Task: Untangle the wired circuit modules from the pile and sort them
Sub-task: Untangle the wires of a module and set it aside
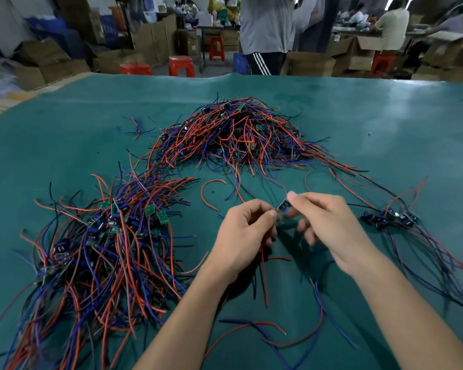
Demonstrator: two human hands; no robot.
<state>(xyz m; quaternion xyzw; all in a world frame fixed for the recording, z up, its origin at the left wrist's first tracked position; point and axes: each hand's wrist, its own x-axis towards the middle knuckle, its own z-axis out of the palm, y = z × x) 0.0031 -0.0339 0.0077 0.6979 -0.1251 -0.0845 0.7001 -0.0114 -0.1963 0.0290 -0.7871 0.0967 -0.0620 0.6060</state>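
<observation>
A tangled pile [235, 134] of red, blue and black wired circuit modules lies at the table's middle back. A second, larger heap [110, 244] spreads at the left. A small group of modules [390, 217] with long wires lies at the right. Between my hands a single small circuit module [283, 204] hangs above the mat. My right hand [329, 222] pinches it at thumb and forefinger. My left hand [246, 231] pinches its wires, which trail down under the palm.
The green mat [385, 124] covers the whole table. Loose red and blue wires [254, 327] lie near the front between my forearms. A person [265, 33] stands past the far edge, with red stools and cardboard boxes behind.
</observation>
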